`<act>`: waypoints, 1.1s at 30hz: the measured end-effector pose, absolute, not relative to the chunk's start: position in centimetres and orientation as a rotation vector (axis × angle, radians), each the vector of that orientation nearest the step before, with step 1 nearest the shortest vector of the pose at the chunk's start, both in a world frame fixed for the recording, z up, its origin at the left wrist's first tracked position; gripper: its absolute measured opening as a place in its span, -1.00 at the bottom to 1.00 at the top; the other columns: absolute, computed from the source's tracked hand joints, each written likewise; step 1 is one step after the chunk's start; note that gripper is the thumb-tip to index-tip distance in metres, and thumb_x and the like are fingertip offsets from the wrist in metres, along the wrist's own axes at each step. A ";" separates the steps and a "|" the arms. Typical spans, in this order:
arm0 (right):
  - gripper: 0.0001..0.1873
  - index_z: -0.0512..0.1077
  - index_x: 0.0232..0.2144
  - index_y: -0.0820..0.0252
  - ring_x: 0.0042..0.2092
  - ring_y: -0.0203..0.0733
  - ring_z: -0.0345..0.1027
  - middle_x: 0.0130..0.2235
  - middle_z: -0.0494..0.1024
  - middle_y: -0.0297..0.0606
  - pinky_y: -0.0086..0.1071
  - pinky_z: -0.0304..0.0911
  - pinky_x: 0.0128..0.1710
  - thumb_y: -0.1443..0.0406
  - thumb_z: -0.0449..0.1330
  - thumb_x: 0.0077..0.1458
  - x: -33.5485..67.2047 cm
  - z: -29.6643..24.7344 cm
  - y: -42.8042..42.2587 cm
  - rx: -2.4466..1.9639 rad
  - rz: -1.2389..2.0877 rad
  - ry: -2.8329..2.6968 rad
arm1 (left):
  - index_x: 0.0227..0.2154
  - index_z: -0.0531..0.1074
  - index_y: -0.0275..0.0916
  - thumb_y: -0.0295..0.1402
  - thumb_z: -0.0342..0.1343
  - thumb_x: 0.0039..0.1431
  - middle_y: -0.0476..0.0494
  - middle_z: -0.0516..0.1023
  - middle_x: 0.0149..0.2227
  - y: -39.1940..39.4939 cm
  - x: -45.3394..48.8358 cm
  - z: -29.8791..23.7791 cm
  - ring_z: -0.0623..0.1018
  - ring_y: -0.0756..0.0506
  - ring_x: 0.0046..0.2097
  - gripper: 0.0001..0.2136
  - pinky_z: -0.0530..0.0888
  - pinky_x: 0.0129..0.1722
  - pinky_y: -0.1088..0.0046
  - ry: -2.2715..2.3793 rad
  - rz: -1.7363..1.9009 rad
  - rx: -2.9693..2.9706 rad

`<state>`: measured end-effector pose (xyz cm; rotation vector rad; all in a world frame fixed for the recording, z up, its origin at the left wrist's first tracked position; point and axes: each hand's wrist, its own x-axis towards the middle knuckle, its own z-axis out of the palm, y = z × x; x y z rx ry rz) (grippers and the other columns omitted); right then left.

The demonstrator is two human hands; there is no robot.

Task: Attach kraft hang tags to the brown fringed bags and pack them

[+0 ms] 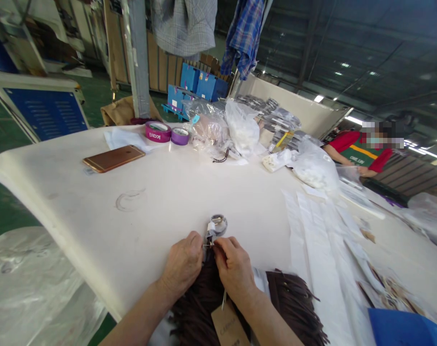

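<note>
My left hand (184, 264) is closed, its thumb and finger pinching at the base of a small metal clasp (218, 222) that looks wrapped in clear film. From the other side my right hand (236, 266) pinches the same spot, where a tiny metal piece shows between the fingertips. Under both hands lies a dark brown fringed article (293, 300), perhaps a bag, partly hidden by my forearms. A brown cardboard tag (230, 327) on a pale string hangs below my right hand. The clasp rests on the white tabletop (168, 202).
A phone (113, 158), magenta tape roll (158, 131) and purple tape roll (180, 136) lie at the back left. Plastic bags (242, 127) and wrapped goods (276, 113) stand beyond. White strips (315, 250) and a blue item (402, 329) lie right. A co-worker (362, 149) is farther back.
</note>
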<state>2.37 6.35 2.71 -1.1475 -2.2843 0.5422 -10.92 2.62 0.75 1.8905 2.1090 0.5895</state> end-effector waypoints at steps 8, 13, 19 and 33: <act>-0.77 0.43 -0.36 0.22 -0.32 -0.24 0.33 -0.37 0.40 -0.22 -0.43 0.23 -0.28 0.50 0.01 0.03 2.3 2.3 6.6 -1.180 0.511 -2.259 | -0.38 0.30 -0.24 -0.51 -0.13 0.14 -0.10 0.42 -0.32 2.6 -11.0 1.0 0.46 -0.07 -0.29 -0.87 0.33 -0.27 0.44 2.126 0.649 1.824; -0.77 0.43 -0.38 0.21 -0.34 -0.25 0.34 -0.39 0.40 -0.24 -0.44 0.23 -0.29 0.49 0.00 0.03 2.2 2.4 6.6 -1.188 0.503 -2.248 | -0.31 0.31 -0.21 -0.50 -0.09 0.14 -0.08 0.43 -0.25 2.5 -11.0 0.9 0.46 -0.08 -0.24 -0.88 0.34 -0.22 0.42 2.060 0.702 1.833; -0.78 0.44 -0.39 0.21 -0.35 -0.24 0.34 -0.40 0.40 -0.23 -0.43 0.23 -0.29 0.47 0.01 0.05 2.2 2.5 6.6 -1.177 0.508 -2.250 | -0.36 0.34 -0.22 -0.47 -0.15 0.19 -0.09 0.42 -0.30 2.8 -11.0 0.8 0.46 -0.07 -0.28 -0.84 0.34 -0.28 0.43 2.060 0.631 1.897; -0.78 0.43 -0.36 0.19 -0.32 -0.25 0.32 -0.38 0.39 -0.25 -0.43 0.21 -0.28 0.46 0.01 0.06 2.4 2.6 6.7 -1.202 0.563 -2.277 | -0.29 0.28 -0.20 -0.55 -0.13 0.11 -0.07 0.43 -0.27 2.7 -11.0 0.8 0.46 -0.03 -0.24 -0.83 0.35 -0.23 0.48 1.938 0.812 1.823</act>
